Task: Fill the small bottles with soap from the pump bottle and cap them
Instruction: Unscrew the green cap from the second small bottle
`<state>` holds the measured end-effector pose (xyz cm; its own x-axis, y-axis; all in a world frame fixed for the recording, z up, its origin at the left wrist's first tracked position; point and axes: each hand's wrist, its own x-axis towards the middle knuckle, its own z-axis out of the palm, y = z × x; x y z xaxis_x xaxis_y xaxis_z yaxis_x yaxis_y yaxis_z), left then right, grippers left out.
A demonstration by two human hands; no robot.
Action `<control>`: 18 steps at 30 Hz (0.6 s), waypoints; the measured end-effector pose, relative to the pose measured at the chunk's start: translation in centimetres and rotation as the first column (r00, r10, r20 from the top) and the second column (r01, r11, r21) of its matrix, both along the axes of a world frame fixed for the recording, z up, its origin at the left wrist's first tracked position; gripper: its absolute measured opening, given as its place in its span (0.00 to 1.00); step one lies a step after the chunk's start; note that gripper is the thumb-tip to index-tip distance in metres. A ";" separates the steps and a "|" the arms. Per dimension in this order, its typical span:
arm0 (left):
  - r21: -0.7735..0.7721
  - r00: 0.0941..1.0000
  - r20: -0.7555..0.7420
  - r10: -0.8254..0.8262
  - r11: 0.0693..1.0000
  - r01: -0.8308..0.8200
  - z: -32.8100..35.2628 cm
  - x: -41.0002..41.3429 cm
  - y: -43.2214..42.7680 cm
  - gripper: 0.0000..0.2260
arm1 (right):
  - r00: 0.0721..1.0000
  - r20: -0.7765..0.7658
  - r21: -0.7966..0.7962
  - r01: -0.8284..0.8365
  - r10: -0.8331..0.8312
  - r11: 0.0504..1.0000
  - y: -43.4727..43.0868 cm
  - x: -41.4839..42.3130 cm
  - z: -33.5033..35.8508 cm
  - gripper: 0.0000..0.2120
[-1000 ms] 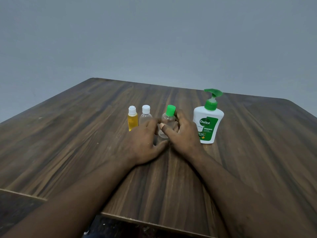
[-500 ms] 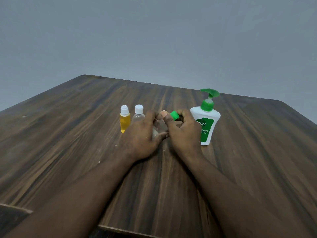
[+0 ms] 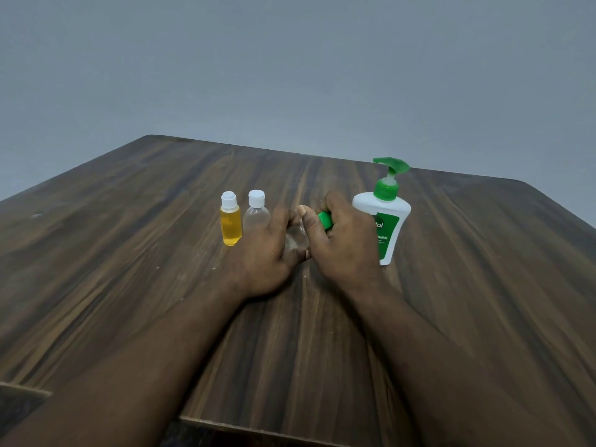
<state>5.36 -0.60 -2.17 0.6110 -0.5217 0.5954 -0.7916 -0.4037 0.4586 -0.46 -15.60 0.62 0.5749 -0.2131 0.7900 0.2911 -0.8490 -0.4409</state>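
Note:
My left hand [image 3: 264, 253] grips a small clear bottle [image 3: 295, 238] near the middle of the wooden table [image 3: 129, 253]. My right hand [image 3: 345, 240] pinches its green cap [image 3: 325, 220], tilted to the right; whether the cap sits on the neck is hidden by my fingers. To the left stand a small bottle of yellow liquid [image 3: 230, 222] and a clear small bottle [image 3: 256, 211], both with white caps. The white pump bottle [image 3: 387, 214] with a green pump stands just right of my right hand.
The table's far edge runs behind the bottles and its near edge shows a notch at the lower left. A plain grey wall fills the background.
The green cap has gone from upright on the clear bottle to tilted rightward in my right fingers. My left hand closed further round the bottle. The view shifted slightly.

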 end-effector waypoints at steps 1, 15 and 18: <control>-0.003 1.000 0.002 -0.005 1.000 0.005 0.0 0.0 0.0 0.20 | 1.000 0.005 -0.022 -0.016 0.016 1.000 0.0 -0.1 0.0 0.16; -0.076 0.999 -0.037 -0.009 0.997 0.007 -0.3 0.5 0.4 0.15 | 0.977 -0.077 0.041 -0.196 0.199 0.980 -1.1 -0.7 0.9 0.19; -0.087 0.999 -0.035 -0.010 0.996 0.007 -0.3 0.5 0.4 0.16 | 0.998 -0.051 -0.035 0.045 -0.047 0.998 -1.1 -0.7 1.0 0.22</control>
<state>5.89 -0.24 -2.50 0.6280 -0.4742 0.6170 -0.7777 -0.3542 0.5194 -1.16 -16.66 1.66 0.6054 -0.2138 0.7667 0.2289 -0.8758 -0.4250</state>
